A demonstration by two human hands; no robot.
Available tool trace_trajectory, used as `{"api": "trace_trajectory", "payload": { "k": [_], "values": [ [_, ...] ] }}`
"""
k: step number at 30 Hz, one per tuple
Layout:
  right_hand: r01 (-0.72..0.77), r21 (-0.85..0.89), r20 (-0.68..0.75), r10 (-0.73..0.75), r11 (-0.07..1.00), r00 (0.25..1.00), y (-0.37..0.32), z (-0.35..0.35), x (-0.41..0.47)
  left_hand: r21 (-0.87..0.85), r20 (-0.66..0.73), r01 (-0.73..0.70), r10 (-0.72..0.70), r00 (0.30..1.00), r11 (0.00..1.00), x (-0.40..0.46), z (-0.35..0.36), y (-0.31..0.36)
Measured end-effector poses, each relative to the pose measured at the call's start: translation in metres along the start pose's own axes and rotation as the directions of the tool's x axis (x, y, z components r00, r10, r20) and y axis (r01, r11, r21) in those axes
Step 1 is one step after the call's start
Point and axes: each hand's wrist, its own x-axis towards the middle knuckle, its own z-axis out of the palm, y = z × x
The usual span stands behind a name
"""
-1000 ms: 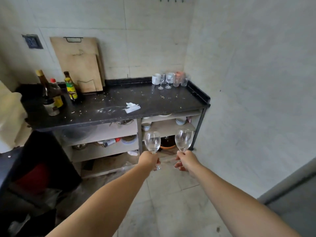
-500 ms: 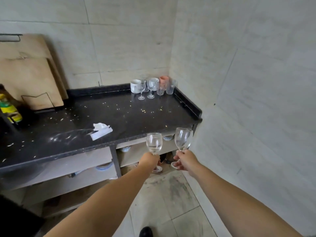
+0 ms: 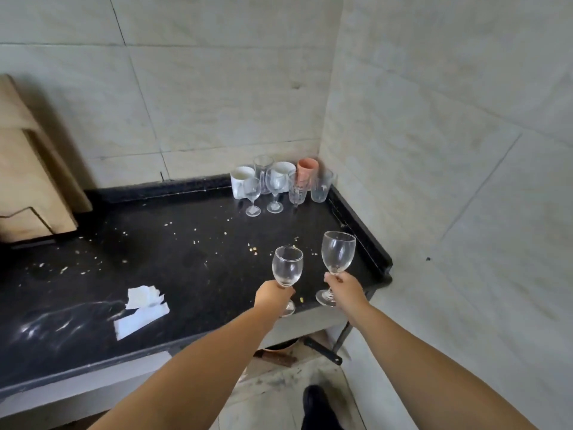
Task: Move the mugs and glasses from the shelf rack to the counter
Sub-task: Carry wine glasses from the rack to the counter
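Head view: left hand (image 3: 273, 295) grips the stem of one wine glass (image 3: 287, 266); right hand (image 3: 345, 289) pinches the stem of a second glass (image 3: 338, 252). Both glasses stand upright, stems vertical, over the table's (image 3: 186, 259) front right corner. The cluster of mugs and glasses (image 3: 280, 181) already set down sits in the back right corner, straight ahead of both hands; the right hand is nearer the table's right edge.

A cluster of mugs and glasses (image 3: 280, 181) is set in the far right corner of the worktop (image 3: 192, 259), against the walls. Two cutting boards (image 3: 28, 169) are leaned on the back wall at far left. A torn paper scrap (image 3: 141, 308) is laid near the front edge, left of two wine glasses (image 3: 313, 262) held above the worktop's front right corner.
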Motion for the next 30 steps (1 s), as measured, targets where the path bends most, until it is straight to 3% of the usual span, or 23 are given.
{"api": "trace_trajectory", "payload": {
  "k": [8,14,19,30],
  "values": [
    [-0.064,0.164,0.058,0.056,0.984,0.997,-0.051,-0.025,0.189,-0.058,-0.052,0.045,-0.048,0.997,0.997,0.144,0.038,0.095],
    [-0.082,0.164,0.076,0.070,0.983,0.995,-0.066,-0.025,0.295,-0.048,-0.154,0.051,-0.058,0.986,0.998,0.231,0.058,0.132],
    [-0.037,0.138,0.067,0.028,0.990,0.997,-0.072,-0.012,0.339,-0.093,-0.192,0.044,-0.061,0.980,0.995,0.272,0.070,0.146],
    [-0.097,0.115,0.073,0.089,0.989,0.993,-0.064,0.007,0.376,-0.172,-0.182,0.016,-0.048,0.982,0.985,0.318,0.094,0.145]
  ]
}}
